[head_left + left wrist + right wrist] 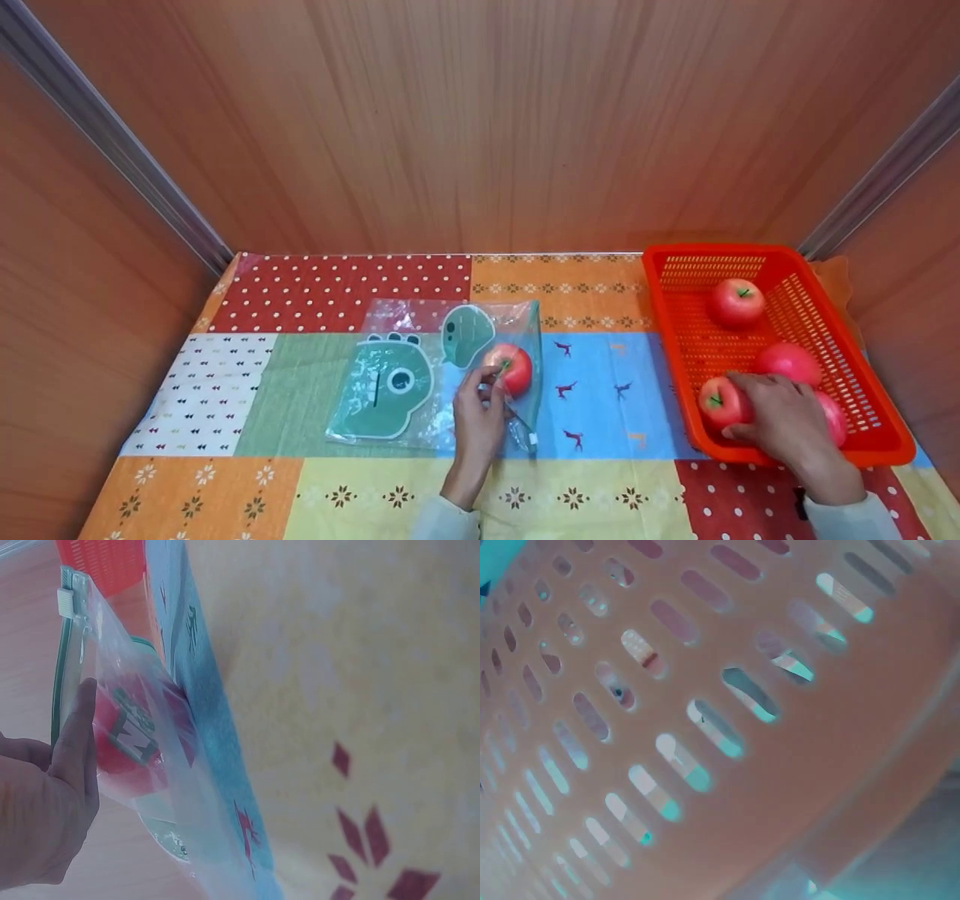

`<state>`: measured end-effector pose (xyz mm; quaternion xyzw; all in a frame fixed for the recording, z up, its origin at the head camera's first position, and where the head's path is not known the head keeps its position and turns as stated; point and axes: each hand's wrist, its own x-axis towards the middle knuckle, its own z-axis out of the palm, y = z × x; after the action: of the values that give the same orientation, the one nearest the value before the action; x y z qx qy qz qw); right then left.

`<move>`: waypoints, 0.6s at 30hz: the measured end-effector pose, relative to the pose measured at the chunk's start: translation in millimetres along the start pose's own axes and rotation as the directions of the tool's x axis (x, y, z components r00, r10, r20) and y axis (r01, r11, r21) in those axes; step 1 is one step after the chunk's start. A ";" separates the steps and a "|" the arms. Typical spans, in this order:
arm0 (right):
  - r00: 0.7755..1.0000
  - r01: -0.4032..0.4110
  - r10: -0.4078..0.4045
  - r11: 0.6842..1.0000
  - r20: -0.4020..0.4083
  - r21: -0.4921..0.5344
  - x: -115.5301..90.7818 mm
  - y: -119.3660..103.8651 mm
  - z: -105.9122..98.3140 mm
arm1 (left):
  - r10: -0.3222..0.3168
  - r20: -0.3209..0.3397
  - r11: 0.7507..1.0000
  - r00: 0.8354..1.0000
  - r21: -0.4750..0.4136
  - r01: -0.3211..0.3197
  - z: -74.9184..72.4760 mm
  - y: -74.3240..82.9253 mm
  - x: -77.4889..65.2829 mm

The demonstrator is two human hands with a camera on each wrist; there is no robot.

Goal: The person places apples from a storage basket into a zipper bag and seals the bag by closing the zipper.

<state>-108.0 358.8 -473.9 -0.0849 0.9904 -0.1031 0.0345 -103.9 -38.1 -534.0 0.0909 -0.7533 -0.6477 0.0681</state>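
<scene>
A clear zip bag point(450, 420) with green dinosaur print lies on the cloth, a red apple point(516, 375) inside it near its open side. My left hand point(480, 416) pinches the bag's edge beside that apple; the left wrist view shows the fingers point(79, 727) at the green zip strip, with the white slider point(66, 603) farther along. Over at the right, my right hand point(784, 416) reaches into an orange basket point(675, 360) and grips a red apple point(721, 401) at the near left corner, fingers over its top and thumb at its near side.
Other apples lie in the basket: one at the back point(736, 304), one in the middle point(789, 364) and one partly behind the right hand point(834, 416). A patchwork cloth point(360, 495) covers the table. Wood-grain panels point(480, 135) enclose the back and sides. Slotted basket wall point(817, 742) fills the right wrist view.
</scene>
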 end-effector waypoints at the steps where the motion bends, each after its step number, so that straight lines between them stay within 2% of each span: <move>1: 1.000 0.004 -0.004 1.000 -0.009 0.004 -0.5 -1.1 -0.3 | 0.003 0.001 1.000 1.000 -0.005 -0.003 -0.4 0.1 -0.4; 10: 0.990 0.047 -0.044 0.999 -0.130 0.020 -4.2 -17.3 -4.6 | 0.006 -0.004 1.000 1.000 -0.003 -0.006 -0.9 -1.8 -0.2; 18: 0.978 0.056 -0.064 0.997 -0.196 -0.045 -5.5 -29.4 -14.9 | 0.013 -0.003 1.000 1.000 0.002 -0.013 -0.8 -2.1 -0.9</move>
<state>-99.1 334.4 -452.9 -0.1048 0.9878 -0.0925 -0.0688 -102.8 -38.9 -535.9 0.0869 -0.7544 -0.6465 0.0731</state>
